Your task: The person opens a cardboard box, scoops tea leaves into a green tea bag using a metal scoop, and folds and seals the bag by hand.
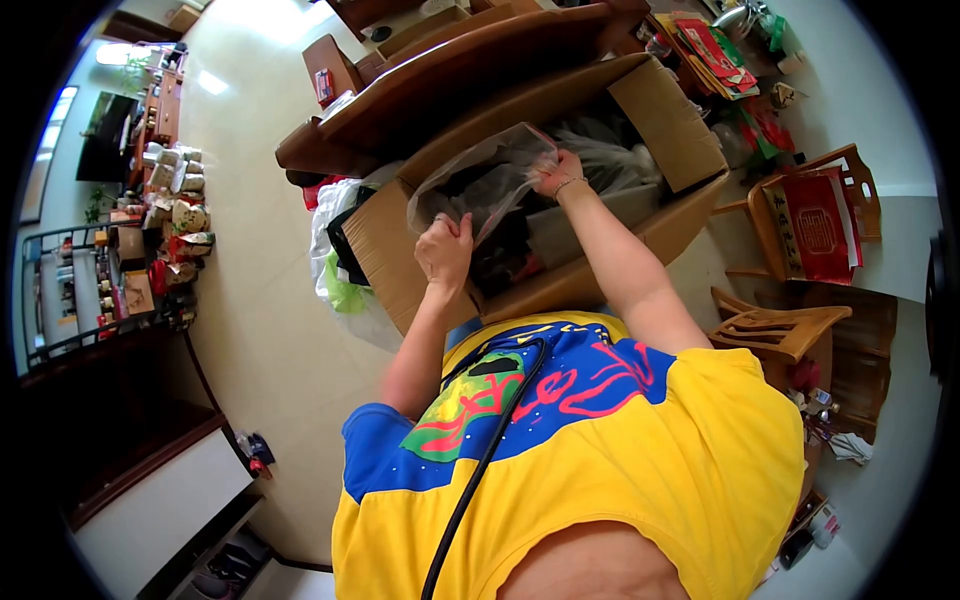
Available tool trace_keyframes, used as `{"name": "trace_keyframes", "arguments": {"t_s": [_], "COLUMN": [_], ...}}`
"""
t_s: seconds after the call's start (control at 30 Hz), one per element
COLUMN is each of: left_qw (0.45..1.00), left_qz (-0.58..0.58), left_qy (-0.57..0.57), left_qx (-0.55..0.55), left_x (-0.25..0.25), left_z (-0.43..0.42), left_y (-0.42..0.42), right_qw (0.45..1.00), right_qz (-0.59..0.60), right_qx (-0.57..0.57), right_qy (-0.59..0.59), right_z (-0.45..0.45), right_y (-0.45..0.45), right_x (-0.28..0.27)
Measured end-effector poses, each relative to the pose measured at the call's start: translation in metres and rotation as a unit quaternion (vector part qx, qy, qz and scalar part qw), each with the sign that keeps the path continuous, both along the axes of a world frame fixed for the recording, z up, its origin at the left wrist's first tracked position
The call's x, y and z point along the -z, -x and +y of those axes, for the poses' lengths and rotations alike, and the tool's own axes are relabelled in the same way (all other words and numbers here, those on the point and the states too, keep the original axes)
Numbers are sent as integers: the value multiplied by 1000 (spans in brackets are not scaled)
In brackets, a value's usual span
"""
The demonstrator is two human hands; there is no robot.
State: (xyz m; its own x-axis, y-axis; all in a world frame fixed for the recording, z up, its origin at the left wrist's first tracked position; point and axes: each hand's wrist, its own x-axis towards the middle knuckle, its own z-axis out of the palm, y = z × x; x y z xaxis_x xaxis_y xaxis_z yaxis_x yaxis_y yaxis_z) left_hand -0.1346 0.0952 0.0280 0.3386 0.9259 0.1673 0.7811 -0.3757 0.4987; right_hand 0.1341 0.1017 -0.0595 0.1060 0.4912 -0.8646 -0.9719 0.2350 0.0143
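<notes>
A clear plastic bag [487, 172] is stretched between my two hands above an open cardboard box [590, 282]. My left hand [445, 250] is closed on the bag's near left edge. Farther right, my right hand [560, 174] pinches the bag's other side, with a bracelet at the wrist. Beneath the bag, dark things that I cannot make out lie inside the box. More crumpled clear plastic [610, 150] fills the box's right part. The box's flaps stand open on the left and right.
A round wooden table [440, 85] stands right behind the box. White and green bags [340, 270] lie on the floor to the left. Wooden chairs [785, 325] are on the right, one with a red packet [815, 225]. A black cable [490, 450] runs down my shirt.
</notes>
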Motion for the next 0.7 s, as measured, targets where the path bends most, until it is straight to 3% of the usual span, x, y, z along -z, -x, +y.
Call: {"name": "trace_keyframes", "arguments": {"t_s": [0.07,0.17,0.23,0.27,0.3,0.33,0.37,0.4,0.47,0.5,0.6,0.63,0.7], "left_qw": [998,989,971,971,911,799,750,750,591,480,435,464,466], "left_qz": [45,113,128,129,33,-67,-122,-124,-408,-480,-581,-585,-620], "left_qy": [37,78,201,200,410,596,647,646,665,682,617,568,545], "left_qx": [-34,-45,-1,-2,-29,-56,-67,-71,-204,-271,-302,-346,-319], "left_x": [4,0,-16,-22,-27,-30,-23,-10,25,36,62,62,80], "left_z": [-5,-17,-23,-23,-22,-21,-17,-17,-16,-6,5,5,9], "left_y": [3,8,7,6,4,3,1,-2,-10,-13,-18,-25,-24], "right_qw": [995,991,992,992,993,993,993,993,991,991,990,988,986], "right_qz": [13,-4,-7,-11,-10,-12,-14,-13,30,30,-32,-9,14], "right_qx": [11,31,37,44,43,45,46,43,79,78,16,3,-11], "right_qy": [-100,-127,-120,-113,-113,-111,-109,-109,-100,-101,-137,-152,-167], "right_z": [0,6,9,10,10,10,10,9,4,0,-12,-16,-18], "right_y": [-4,-4,-3,-2,-1,1,3,4,5,5,1,-4,-7], "right_x": [30,41,35,33,32,30,29,28,24,24,35,43,48]}}
